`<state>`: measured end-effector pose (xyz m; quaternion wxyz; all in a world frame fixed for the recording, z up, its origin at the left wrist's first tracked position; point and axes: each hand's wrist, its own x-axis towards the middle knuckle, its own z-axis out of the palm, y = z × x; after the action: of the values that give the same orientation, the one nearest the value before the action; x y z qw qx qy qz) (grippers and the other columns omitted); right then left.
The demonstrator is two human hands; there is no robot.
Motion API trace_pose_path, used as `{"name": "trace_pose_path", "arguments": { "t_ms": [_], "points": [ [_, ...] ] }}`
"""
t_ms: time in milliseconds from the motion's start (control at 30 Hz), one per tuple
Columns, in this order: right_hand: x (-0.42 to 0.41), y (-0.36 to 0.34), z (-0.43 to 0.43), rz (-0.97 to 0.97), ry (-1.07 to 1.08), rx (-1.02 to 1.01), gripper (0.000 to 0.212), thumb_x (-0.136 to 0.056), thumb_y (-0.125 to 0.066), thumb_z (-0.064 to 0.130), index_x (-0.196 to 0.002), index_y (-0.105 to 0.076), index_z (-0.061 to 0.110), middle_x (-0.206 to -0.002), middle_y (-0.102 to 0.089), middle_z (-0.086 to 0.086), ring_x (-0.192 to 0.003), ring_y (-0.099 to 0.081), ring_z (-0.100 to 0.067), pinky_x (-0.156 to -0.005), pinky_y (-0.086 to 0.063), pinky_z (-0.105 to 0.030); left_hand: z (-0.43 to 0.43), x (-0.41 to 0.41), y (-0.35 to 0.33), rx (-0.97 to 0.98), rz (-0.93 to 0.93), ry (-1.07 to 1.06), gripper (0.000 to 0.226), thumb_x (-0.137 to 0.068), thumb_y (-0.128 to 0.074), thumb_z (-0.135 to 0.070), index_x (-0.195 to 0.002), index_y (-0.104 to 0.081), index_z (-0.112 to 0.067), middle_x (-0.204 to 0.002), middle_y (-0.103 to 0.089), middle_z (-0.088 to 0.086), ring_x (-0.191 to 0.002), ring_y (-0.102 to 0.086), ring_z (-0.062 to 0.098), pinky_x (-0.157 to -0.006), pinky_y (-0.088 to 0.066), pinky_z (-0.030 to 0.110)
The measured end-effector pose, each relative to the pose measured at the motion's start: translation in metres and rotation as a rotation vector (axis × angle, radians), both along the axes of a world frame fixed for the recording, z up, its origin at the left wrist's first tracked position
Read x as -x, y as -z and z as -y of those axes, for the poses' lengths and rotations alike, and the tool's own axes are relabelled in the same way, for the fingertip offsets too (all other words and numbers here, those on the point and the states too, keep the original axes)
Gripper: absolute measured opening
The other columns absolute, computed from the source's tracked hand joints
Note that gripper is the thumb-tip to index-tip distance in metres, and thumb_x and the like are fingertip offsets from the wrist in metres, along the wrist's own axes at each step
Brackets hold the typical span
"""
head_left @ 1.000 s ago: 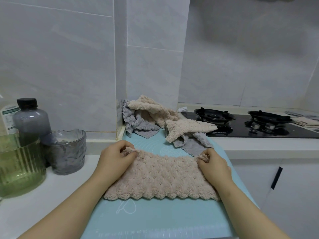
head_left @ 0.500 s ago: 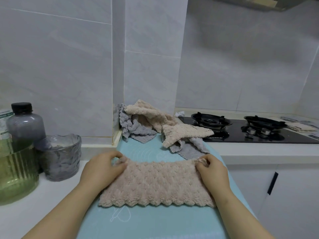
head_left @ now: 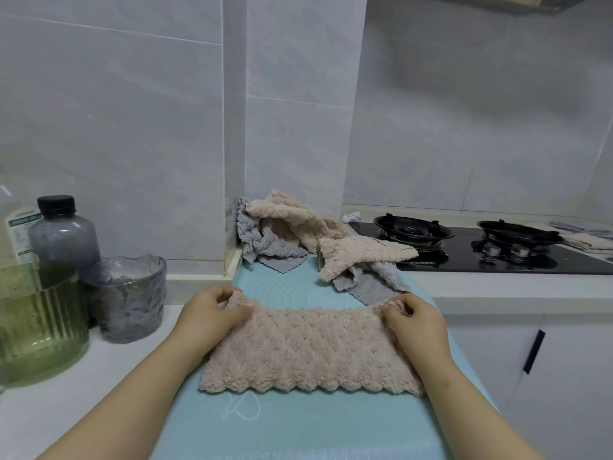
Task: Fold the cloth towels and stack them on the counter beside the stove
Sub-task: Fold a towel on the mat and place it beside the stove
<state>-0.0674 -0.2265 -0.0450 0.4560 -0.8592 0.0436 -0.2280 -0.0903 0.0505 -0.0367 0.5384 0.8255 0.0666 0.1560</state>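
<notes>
Evidently little is changing. The left hand (head_left: 212, 310) and the right hand (head_left: 414, 318) are still pinching the two far corners of the beige towel (head_left: 308, 353), fingers curled round the cloth. The towel is lying flat on the blue mat (head_left: 265, 423), scalloped near edge toward the person, in the same place as in the earlier views. Only the far edge is being drawn slightly straighter.

Judgement: this towel is being squared up and the fold is not yet made. The unfolded pile (head_left: 298, 234) is waiting behind it, beside the stove (head_left: 464, 260).

Left hand (head_left: 207, 315) and right hand (head_left: 416, 322) are bare; the 2 forearms (head_left: 139, 386) are bare to the frame's edge.
</notes>
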Motion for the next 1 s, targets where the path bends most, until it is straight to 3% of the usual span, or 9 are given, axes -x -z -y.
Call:
{"name": "trace_pose_path", "arguments": {
  "t_ms": [67,200,367,500,633,767,833,900,1000],
  "points": [
    [0.000,0.000,0.001,-0.002,-0.011,-0.021,0.010,-0.083,-0.056,0.014,-0.074,-0.062,0.015,-0.072,-0.062,-0.003,-0.070,-0.052,-0.019,-0.060,-0.038,-0.029,0.001,0.000,0.000,0.003,-0.057,0.053,0.015,-0.079,-0.073,-0.015,-0.080,-0.064,-0.028,-0.080,-0.069,-0.007,-0.073,-0.064,0.013,-0.062,-0.049,0.024],
    [-0.002,0.000,0.001,-0.093,-0.067,-0.037,0.010,-0.081,-0.059,0.018,-0.075,-0.066,0.021,-0.064,-0.064,0.002,-0.059,-0.055,-0.018,-0.059,-0.042,-0.029,0.003,-0.007,0.003,-0.230,0.017,-0.058,0.004,-0.082,-0.069,-0.022,-0.079,-0.067,-0.022,-0.074,-0.066,-0.007,-0.071,-0.058,0.013,-0.057,-0.039,0.022],
    [-0.008,0.002,0.004,-0.135,-0.041,0.068,0.012,-0.085,-0.053,0.013,-0.076,-0.061,0.014,-0.069,-0.063,-0.002,-0.062,-0.051,-0.016,-0.057,-0.037,-0.027,-0.002,-0.007,0.005,-0.064,0.009,-0.076,0.008,-0.083,-0.068,-0.019,-0.075,-0.067,-0.021,-0.074,-0.068,-0.002,-0.071,-0.061,0.017,-0.060,-0.044,0.026],
    [-0.015,-0.005,0.010,-0.145,-0.020,0.150,0.022,-0.085,-0.053,0.011,-0.064,-0.048,0.011,-0.052,-0.049,-0.003,-0.040,-0.044,-0.013,-0.043,-0.033,-0.024,-0.002,-0.010,0.005,-0.123,0.018,-0.095,0.013,-0.086,-0.064,-0.024,-0.082,-0.071,-0.014,-0.078,-0.071,0.001,-0.076,-0.064,0.019,-0.068,-0.049,0.030],
    [-0.026,-0.008,0.018,-0.068,0.049,0.183,0.032,-0.085,-0.062,0.019,-0.062,-0.042,0.010,-0.056,-0.040,-0.008,-0.053,-0.036,-0.020,-0.049,-0.022,-0.030,-0.002,-0.012,0.003,-0.222,0.064,-0.163,0.012,-0.085,-0.065,-0.023,-0.086,-0.072,-0.014,-0.076,-0.066,-0.002,-0.076,-0.058,0.016,-0.058,-0.039,0.020],
    [-0.034,-0.014,0.019,-0.016,0.111,0.219,0.033,-0.085,-0.063,0.022,-0.061,-0.046,0.008,-0.055,-0.047,-0.007,-0.058,-0.042,-0.023,-0.049,-0.026,-0.030,0.000,-0.015,0.005,-0.286,0.044,-0.159,0.014,-0.082,-0.070,-0.024,-0.077,-0.067,-0.011,-0.079,-0.068,0.005,-0.078,-0.059,0.020,-0.062,-0.039,0.028],
    [-0.039,-0.015,0.015,-0.024,0.110,0.246,0.027,-0.087,-0.060,0.022,-0.066,-0.050,0.009,-0.058,-0.051,-0.005,-0.064,-0.048,-0.025,-0.053,-0.034,-0.031,0.001,-0.016,0.005,-0.272,0.057,-0.146,0.009,-0.083,-0.068,-0.022,-0.078,-0.063,-0.016,-0.081,-0.064,0.000,-0.082,-0.056,0.017,-0.066,-0.035,0.026],
    [-0.043,-0.012,0.013,-0.121,0.074,0.274,0.014,-0.088,-0.057,0.024,-0.083,-0.057,0.012,-0.068,-0.059,-0.005,-0.070,-0.055,-0.027,-0.061,-0.044,-0.033,0.001,-0.019,0.007,-0.261,0.067,-0.145,0.002,-0.088,-0.061,-0.018,-0.088,-0.063,-0.017,-0.090,-0.063,-0.002,-0.089,-0.056,0.016,-0.072,-0.035,0.024],
    [-0.041,-0.006,0.014,-0.278,0.058,0.298,0.036,-0.086,-0.048,0.033,-0.122,-0.046,0.027,-0.092,-0.069,-0.005,-0.084,-0.064,-0.027,-0.075,-0.052,-0.035,0.001,-0.022,0.009,-0.196,0.097,-0.120,0.018,-0.095,-0.047,-0.014,-0.109,-0.059,-0.017,-0.108,-0.059,0.001,-0.104,-0.053,0.019,-0.080,-0.035,0.025]
  ]
}}
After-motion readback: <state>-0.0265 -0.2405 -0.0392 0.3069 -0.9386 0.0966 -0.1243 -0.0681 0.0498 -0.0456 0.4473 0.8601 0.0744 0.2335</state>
